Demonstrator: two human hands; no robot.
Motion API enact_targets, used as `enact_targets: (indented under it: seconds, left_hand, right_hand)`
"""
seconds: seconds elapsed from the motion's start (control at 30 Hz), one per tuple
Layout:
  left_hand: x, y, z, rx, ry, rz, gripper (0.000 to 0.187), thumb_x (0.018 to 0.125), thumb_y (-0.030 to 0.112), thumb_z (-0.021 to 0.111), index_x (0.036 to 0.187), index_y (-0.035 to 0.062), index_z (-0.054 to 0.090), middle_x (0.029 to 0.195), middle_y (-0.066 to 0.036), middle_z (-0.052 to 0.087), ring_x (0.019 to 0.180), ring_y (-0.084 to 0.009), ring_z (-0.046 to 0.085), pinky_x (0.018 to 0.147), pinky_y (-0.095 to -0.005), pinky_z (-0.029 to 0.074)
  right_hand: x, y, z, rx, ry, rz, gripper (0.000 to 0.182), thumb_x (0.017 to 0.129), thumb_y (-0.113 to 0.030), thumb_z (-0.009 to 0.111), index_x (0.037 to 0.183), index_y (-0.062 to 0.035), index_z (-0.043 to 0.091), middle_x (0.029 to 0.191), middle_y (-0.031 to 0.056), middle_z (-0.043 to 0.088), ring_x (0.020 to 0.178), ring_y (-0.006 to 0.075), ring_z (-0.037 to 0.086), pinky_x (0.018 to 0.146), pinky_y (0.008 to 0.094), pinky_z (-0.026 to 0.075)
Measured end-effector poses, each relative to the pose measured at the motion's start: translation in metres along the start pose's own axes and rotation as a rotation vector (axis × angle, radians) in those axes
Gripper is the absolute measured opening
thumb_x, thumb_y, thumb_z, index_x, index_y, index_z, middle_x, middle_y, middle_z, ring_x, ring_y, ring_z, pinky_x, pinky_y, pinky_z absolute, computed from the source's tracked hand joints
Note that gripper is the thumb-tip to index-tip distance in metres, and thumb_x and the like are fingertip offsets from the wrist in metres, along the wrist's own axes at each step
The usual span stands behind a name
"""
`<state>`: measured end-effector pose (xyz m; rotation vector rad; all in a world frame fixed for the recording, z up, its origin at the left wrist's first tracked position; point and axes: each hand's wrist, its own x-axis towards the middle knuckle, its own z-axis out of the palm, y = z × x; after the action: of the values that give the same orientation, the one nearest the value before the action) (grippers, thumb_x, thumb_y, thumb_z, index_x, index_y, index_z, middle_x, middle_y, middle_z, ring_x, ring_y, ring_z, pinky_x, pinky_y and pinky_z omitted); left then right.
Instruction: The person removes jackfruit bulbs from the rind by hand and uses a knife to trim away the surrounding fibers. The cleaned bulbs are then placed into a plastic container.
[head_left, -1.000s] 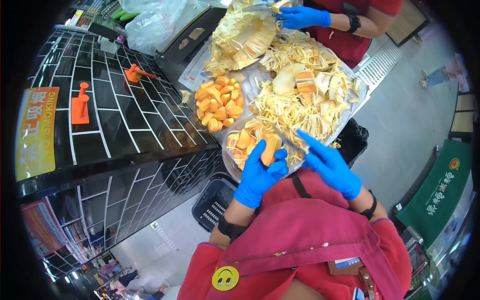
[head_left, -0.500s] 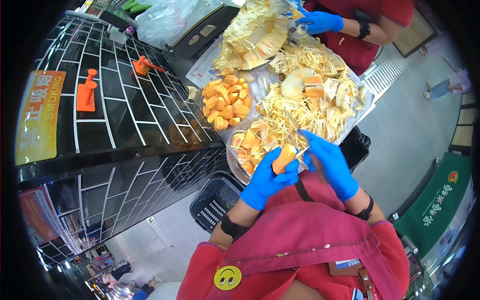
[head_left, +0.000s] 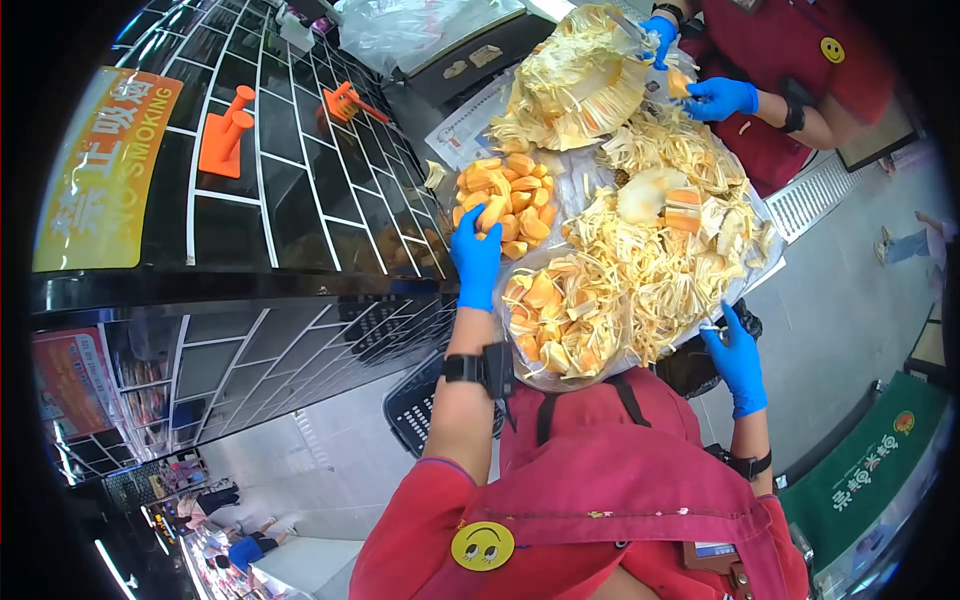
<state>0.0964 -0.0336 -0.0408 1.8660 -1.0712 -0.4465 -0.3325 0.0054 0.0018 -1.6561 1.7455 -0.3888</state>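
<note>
My left hand [head_left: 476, 262] is at the near edge of the heap of cleaned jackfruit pods [head_left: 520, 190], its fingers closed around one orange jackfruit pod [head_left: 490, 214]. Over the table's right edge, near a black bin bag, my right hand [head_left: 737, 362] has a small pale strip of jackfruit fibre [head_left: 712, 327] at its thumb and fingertips. Both hands wear blue gloves. Between them, closest to my apron, stands a clear bowl [head_left: 572, 383] of pods mixed with stringy fibre. Loose fibre and rind [head_left: 650, 270] cover the table's middle.
A large cut jackfruit piece [head_left: 575, 85] lies at the far end. There a co-worker's gloved hands [head_left: 722, 99] hold a knife and a pod. A tiled wall [head_left: 300, 170] with orange hooks runs along the left. Below the table are a black bin bag [head_left: 690, 372] and a dark basket [head_left: 410, 415].
My left hand has carried the pod forward and left to the cleaned heap. My right hand has moved away to the right, over the table edge. The co-worker's second hand now shows.
</note>
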Motion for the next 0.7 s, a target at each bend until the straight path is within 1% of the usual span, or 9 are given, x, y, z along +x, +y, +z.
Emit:
enact_targets:
  seconds: [0.07, 0.13, 0.27, 0.33, 0.4, 0.43, 0.5, 0.6, 0.7]
  left_hand:
    - [0.006, -0.021, 0.006, 0.034, -0.06, 0.05, 0.052, 0.063, 0.015, 0.072, 0.113, 0.0125, 0.057, 0.112, -0.018, 0.054, 0.092, -0.0281, 0.056, 0.081, -0.0345, 0.045]
    - [0.001, -0.006, 0.003, 0.642, 0.029, 0.222, 0.05, 0.062, 0.013, 0.072, 0.111, 0.0145, 0.059, 0.108, -0.015, 0.057, 0.095, -0.0293, 0.055, 0.084, -0.0365, 0.045]
    - [-0.011, 0.013, -0.015, 0.086, 0.029, 0.221, 0.04, 0.067, 0.008, 0.067, 0.106, 0.0066, 0.06, 0.103, -0.013, 0.058, 0.091, -0.0261, 0.057, 0.08, -0.0341, 0.046]
    - [-0.033, 0.016, -0.02, 0.059, -0.077, 0.078, 0.033, 0.069, 0.006, 0.065, 0.102, 0.0033, 0.06, 0.102, -0.014, 0.059, 0.088, -0.0247, 0.058, 0.075, -0.0325, 0.047]
    - [-0.057, 0.019, -0.018, 0.064, -0.416, -0.157, 0.032, 0.068, 0.015, 0.069, 0.098, 0.0052, 0.061, 0.097, -0.011, 0.059, 0.086, -0.0233, 0.056, 0.073, -0.0345, 0.045]
    - [-0.069, 0.025, -0.016, 0.065, -0.415, -0.161, 0.032, 0.068, 0.015, 0.069, 0.098, 0.0052, 0.061, 0.097, -0.011, 0.059, 0.086, -0.0233, 0.056, 0.073, -0.0345, 0.045]
    - [-0.09, 0.038, -0.005, 0.603, -0.375, 0.376, 0.036, 0.066, 0.03, 0.072, 0.093, 0.0081, 0.061, 0.093, -0.008, 0.056, 0.087, -0.0225, 0.052, 0.074, -0.0364, 0.041]
    - [-0.095, 0.063, 0.013, 0.996, -0.351, 0.259, 0.05, 0.062, 0.039, 0.073, 0.101, 0.0101, 0.06, 0.092, -0.009, 0.051, 0.089, -0.0253, 0.048, 0.075, -0.0394, 0.039]
    - [-0.095, 0.061, 0.017, 0.977, -0.387, 0.251, 0.051, 0.063, 0.038, 0.072, 0.105, 0.0115, 0.058, 0.095, -0.01, 0.048, 0.091, -0.0264, 0.045, 0.075, -0.0394, 0.038]
  right_hand:
    - [0.003, 0.001, -0.004, -0.042, -0.053, 0.019, 0.064, 0.074, -0.028, 0.062, 0.131, -0.0132, 0.038, 0.062, 0.0168, 0.057, 0.056, 0.0301, 0.058, 0.054, 0.0373, 0.044]
    - [0.005, -0.004, -0.01, -0.082, -0.104, 0.034, 0.066, 0.073, -0.03, 0.063, 0.132, -0.0121, 0.037, 0.062, 0.0168, 0.057, 0.057, 0.0302, 0.058, 0.055, 0.037, 0.045]
    - [-0.004, -0.031, -0.023, -0.181, -0.131, 0.005, 0.058, 0.072, -0.033, 0.064, 0.121, -0.0075, 0.047, 0.067, 0.0141, 0.06, 0.061, 0.0311, 0.059, 0.057, 0.037, 0.046]
    - [-0.008, -0.03, -0.022, -0.25, -0.162, 0.059, 0.053, 0.072, -0.032, 0.064, 0.116, -0.0065, 0.051, 0.071, 0.0134, 0.061, 0.062, 0.0315, 0.059, 0.058, 0.0373, 0.047]
    - [-0.006, -0.013, -0.008, -0.142, 0.037, -0.069, 0.047, 0.071, -0.028, 0.064, 0.11, -0.006, 0.052, 0.077, 0.014, 0.06, 0.066, 0.0325, 0.059, 0.061, 0.0385, 0.047]
    - [-0.001, -0.003, -0.006, -0.176, 0.009, -0.162, 0.044, 0.071, -0.023, 0.064, 0.109, -0.0055, 0.052, 0.083, 0.0163, 0.058, 0.07, 0.0333, 0.058, 0.065, 0.0392, 0.047]
    - [0.0, 0.0, -0.004, -0.165, 0.022, -0.216, 0.041, 0.071, -0.021, 0.063, 0.107, -0.0054, 0.053, 0.081, 0.0155, 0.058, 0.07, 0.0331, 0.058, 0.065, 0.0387, 0.047]
    - [-0.003, -0.029, -0.012, -0.144, -0.017, -0.167, 0.032, 0.072, -0.017, 0.063, 0.101, -0.005, 0.055, 0.077, 0.014, 0.058, 0.069, 0.0325, 0.058, 0.064, 0.0377, 0.047]
    - [-0.006, -0.037, -0.008, -0.096, -0.025, -0.141, 0.028, 0.073, -0.015, 0.062, 0.099, -0.0055, 0.057, 0.077, 0.0147, 0.059, 0.069, 0.032, 0.059, 0.063, 0.0373, 0.047]
